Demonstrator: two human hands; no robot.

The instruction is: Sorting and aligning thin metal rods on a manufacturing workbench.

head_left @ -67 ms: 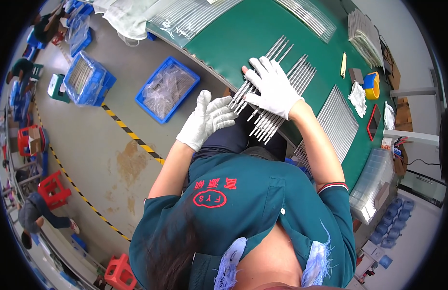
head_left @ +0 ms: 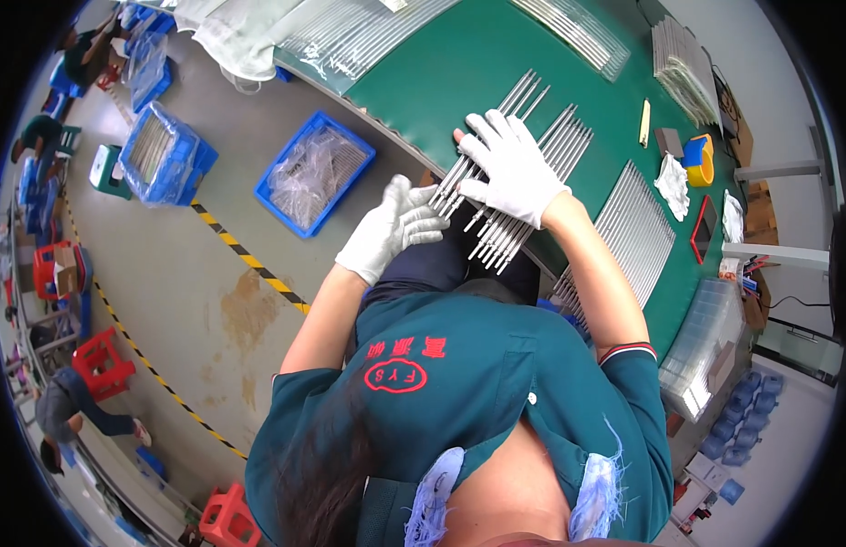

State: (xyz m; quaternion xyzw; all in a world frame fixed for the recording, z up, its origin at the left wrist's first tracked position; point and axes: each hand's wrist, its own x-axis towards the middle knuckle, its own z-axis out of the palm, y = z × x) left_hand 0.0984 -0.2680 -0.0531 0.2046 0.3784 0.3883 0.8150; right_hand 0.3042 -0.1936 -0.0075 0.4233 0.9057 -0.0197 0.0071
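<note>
Slim metal rods (head_left: 561,146) with stepped ends lie on the green table (head_left: 414,87), their near ends jutting past its front edge. My right hand (head_left: 512,169), in a white glove with one bare fingertip, rests flat across them with its fingers stretched out. Beneath that palm, part of the rods is hidden. To the left of their near ends is my left hand (head_left: 394,228), also gloved in white. Its fingers are extended and its palm faces the rods. Whether its fingertips touch the nearest rod I cannot tell.
Another row of rods (head_left: 623,237) lies at the right. Bagged rods (head_left: 359,36) sit along the far side. A yellow-handled cutter (head_left: 644,123), a tape roll (head_left: 702,162) and a crumpled glove (head_left: 673,187) are at the right. On the floor stands a blue crate (head_left: 315,173).
My left thumb has come in toward the fingers, and the left hand sits slightly closer to the rods' ends. The right hand stays on the rods.
</note>
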